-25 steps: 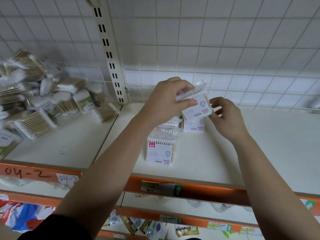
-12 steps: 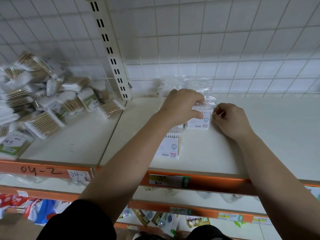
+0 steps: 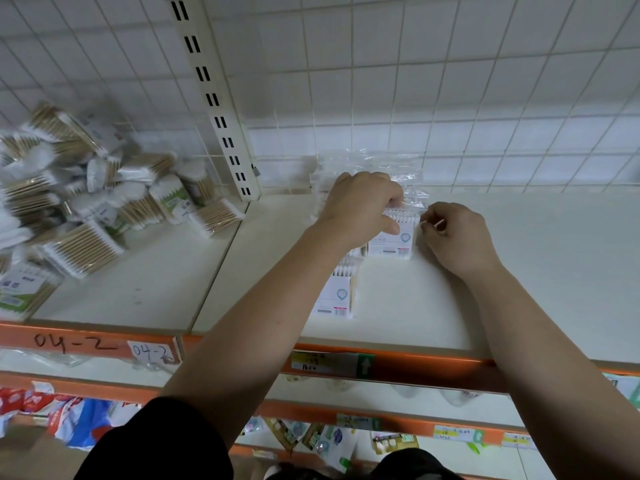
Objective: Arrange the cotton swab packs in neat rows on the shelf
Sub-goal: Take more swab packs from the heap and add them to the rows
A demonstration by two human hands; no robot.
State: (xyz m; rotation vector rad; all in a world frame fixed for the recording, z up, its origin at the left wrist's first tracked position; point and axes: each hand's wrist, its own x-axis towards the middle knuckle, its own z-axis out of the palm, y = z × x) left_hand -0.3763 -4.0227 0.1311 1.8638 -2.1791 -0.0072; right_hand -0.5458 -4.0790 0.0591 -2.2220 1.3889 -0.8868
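As left hand [image 3: 360, 206] grips, pack [image 3: 391, 242] upright, tips up

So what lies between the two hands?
An upright cotton swab pack on the shelf: the left hand grips its top, the right hand pinches at its upper right corner. Shown in the head view.

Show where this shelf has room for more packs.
Shelf is bare right of the right hand, back to the wall, and between the loose pile and front pack. Crowded: the pile, and the rear pack under the left hand.
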